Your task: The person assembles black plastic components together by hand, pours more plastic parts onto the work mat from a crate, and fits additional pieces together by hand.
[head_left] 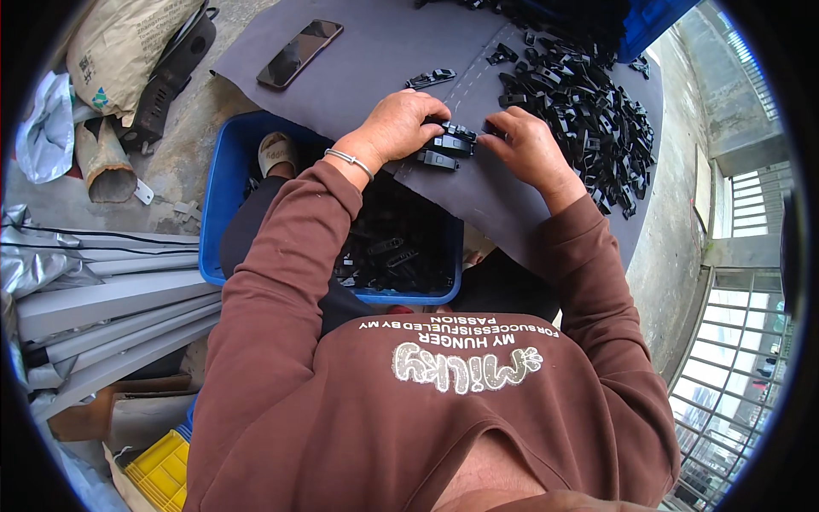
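My left hand (pixel 399 126) is closed, its thumb and forefinger on a black plastic part (pixel 452 143) at the near edge of the grey-covered table. Just to the right, my right hand (pixel 527 152) pinches a small dark piece (pixel 492 130), mostly hidden by the fingers. A second black plastic part (pixel 438 160) lies just below the held one, close to the table edge. Beyond my left fingers rests another black part (pixel 431 78), long and narrow. The exact kind of these parts is not clear.
A large heap of black plastic parts (pixel 589 119) covers the table's right side, with a blue crate (pixel 653 26) behind. A phone (pixel 300 54) lies at the far left. Under the table edge, a blue bin (pixel 213 200) between my legs holds more black parts. Grey metal strips (pixel 119 294) lie left.
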Demonstrator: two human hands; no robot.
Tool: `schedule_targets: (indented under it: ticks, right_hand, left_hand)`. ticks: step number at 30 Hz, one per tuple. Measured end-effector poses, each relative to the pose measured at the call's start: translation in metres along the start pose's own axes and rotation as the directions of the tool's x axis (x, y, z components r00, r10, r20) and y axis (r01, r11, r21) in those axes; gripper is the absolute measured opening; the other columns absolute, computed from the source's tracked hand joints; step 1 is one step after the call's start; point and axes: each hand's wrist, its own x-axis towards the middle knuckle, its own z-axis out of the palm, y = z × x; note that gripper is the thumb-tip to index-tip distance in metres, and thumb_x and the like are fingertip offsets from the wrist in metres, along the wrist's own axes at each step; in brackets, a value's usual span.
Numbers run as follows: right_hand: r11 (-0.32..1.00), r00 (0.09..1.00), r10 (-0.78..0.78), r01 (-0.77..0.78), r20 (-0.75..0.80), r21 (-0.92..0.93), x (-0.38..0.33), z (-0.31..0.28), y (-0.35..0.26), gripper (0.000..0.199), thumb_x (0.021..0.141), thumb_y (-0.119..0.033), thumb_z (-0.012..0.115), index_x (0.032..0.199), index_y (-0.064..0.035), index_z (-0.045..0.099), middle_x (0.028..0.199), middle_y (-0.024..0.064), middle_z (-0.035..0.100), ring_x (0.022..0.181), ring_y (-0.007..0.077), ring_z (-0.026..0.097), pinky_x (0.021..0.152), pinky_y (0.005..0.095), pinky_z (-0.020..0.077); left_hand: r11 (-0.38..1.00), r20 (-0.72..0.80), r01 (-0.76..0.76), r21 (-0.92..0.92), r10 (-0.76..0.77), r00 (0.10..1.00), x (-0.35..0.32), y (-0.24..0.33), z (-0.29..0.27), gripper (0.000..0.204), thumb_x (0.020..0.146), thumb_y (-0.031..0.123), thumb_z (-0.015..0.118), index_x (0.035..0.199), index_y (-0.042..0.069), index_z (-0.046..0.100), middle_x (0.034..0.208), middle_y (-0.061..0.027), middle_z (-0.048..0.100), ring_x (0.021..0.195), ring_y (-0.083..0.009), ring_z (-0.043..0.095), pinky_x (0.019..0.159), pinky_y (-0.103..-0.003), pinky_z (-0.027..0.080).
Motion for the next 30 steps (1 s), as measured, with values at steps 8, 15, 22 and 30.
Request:
schedule_targets:
  ticks: [8, 15, 22, 30]
  right_hand:
    - [0.98, 0.98, -0.194, 0.195, 0.052, -0.03, 0.015, 0.019, 0.004, 0.026, 0.079, -0.018, 0.074, 0.098, -0.0005, 0.068, 0.084, 0.0142, 0.059, 0.075, 0.0319, 0.061, 0.067, 0.038, 0.0503]
    - [0.971, 0.981, -0.088, 0.123, 0.17, -0.205, 0.027, 0.019, -0.009, 0.026, 0.081, -0.028, 0.071, 0.089, -0.0042, 0.066, 0.089, 0.0117, 0.06, 0.085, 0.0324, 0.062, 0.073, 0.0418, 0.0511]
    - [0.811, 0.985, -0.084, -0.019, -0.149, -0.585, 0.033, -0.004, 0.032, 0.021, 0.083, -0.026, 0.069, 0.093, -0.0074, 0.066, 0.1, 0.0101, 0.06, 0.096, 0.0298, 0.06, 0.079, 0.0405, 0.0506]
    - [0.942, 0.964, -0.099, 0.011, -0.248, -0.334, 0.019, -0.006, 0.016, 0.019, 0.083, -0.02, 0.067, 0.095, -0.0055, 0.065, 0.094, 0.0123, 0.059, 0.09, 0.0317, 0.06, 0.078, 0.0404, 0.0506]
  left_hand:
    - [0.997, -0.045, 0.004, -0.071, -0.007, 0.999, -0.001, -0.008, 0.006, 0.024, 0.077, 0.011, 0.075, 0.1, 0.007, 0.07, 0.096, -0.0081, 0.069, 0.088, -0.0251, 0.064, 0.08, -0.034, 0.052]
    - [0.975, 0.069, 0.114, -0.192, -0.103, 0.992, 0.002, -0.001, -0.002, 0.028, 0.077, 0.011, 0.075, 0.105, 0.008, 0.069, 0.103, -0.0103, 0.068, 0.088, -0.0245, 0.066, 0.081, -0.033, 0.053]
    - [0.97, -0.268, 0.192, 0.149, -0.147, 0.952, 0.021, -0.006, -0.001, 0.038, 0.085, 0.017, 0.069, 0.122, 0.011, 0.06, 0.115, -0.013, 0.058, 0.09, -0.0288, 0.066, 0.081, -0.037, 0.055]
    - [0.858, -0.172, 0.398, 0.324, -0.36, 0.917, 0.035, 0.002, 0.011, 0.037, 0.091, 0.017, 0.06, 0.127, 0.011, 0.055, 0.123, -0.0177, 0.054, 0.098, -0.0335, 0.065, 0.084, -0.041, 0.054]
